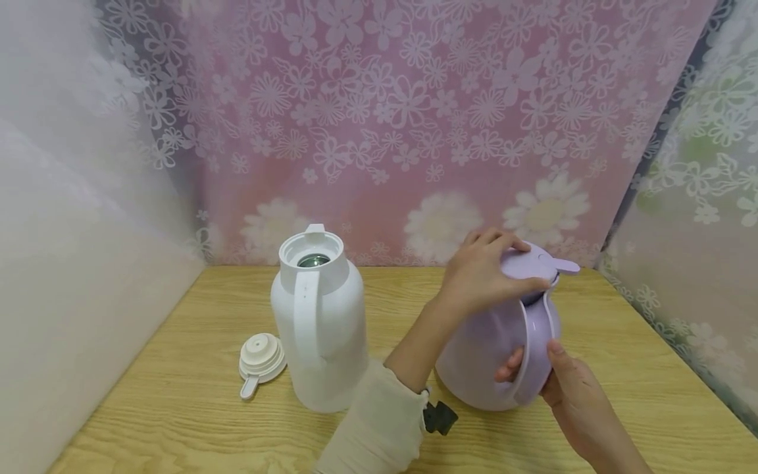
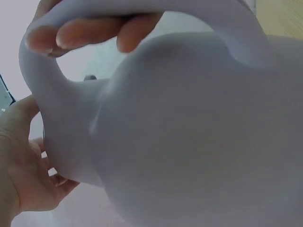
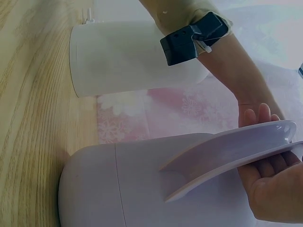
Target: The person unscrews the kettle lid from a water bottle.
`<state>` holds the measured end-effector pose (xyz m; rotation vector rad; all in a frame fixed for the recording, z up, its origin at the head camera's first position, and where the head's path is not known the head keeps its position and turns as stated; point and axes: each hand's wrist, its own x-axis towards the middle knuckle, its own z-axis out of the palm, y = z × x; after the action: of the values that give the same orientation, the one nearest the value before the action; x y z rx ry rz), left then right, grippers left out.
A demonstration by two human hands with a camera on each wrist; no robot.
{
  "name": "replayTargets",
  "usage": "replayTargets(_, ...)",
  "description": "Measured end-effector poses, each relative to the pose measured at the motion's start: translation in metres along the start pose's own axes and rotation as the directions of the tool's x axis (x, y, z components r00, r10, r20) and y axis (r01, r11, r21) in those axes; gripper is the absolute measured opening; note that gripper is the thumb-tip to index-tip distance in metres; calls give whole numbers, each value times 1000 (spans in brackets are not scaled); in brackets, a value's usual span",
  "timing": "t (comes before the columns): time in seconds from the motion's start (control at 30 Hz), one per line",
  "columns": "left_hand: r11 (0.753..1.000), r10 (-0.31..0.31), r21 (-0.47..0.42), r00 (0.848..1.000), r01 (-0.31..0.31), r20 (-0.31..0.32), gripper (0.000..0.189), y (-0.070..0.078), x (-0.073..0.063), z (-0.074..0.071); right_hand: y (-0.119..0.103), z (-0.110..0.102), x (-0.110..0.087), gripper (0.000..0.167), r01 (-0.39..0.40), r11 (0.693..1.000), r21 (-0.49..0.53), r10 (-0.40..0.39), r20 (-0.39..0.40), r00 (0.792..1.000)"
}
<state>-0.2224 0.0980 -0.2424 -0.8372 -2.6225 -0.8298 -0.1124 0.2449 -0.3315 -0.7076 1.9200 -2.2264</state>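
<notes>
Purple jug point(image 1: 474, 362) on table point(image 1: 177, 421), base down. Right hand point(image 1: 577, 395) grips its handle point(image 1: 540, 339): fingers through the loop, thumb on the near side; jug body lies to the left of this grip. Left hand point(image 1: 481, 271) grips the lid point(image 1: 526, 264) at the jug's mouth, thumb on the near edge, fingers opposite. White jug point(image 1: 342, 322) stands uncapped to the left, stopper point(image 1: 261, 355) beside it.

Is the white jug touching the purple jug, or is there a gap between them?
Apart. The right wrist view shows the wooden table and the pink floral backdrop between the white jug and the purple jug.
</notes>
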Motion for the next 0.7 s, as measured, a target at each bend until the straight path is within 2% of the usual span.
replayTargets(0.17,986,-57,149,995,69,-79,53,14,-3,6,0,0,0,55,1,1000,-2,-1,-15,1000)
replayTargets(0.27,963,-58,255,991,86,-117,55,20,-4,8,0,0,0,54,-9,1000,-14,9,-37,999)
replayTargets(0.37,943,-53,320,989,95,-137,58,24,-3,8,0,0,0,54,-15,1000,-23,14,-51,999)
replayTargets(0.5,939,-55,329,989,98,-138,61,24,-3,8,1,1,0,54,-1,1000,-9,1,-45,999)
replayTargets(0.7,962,-51,261,992,79,-112,61,17,-4,7,-1,3,1,54,16,1000,-4,-16,-43,999)
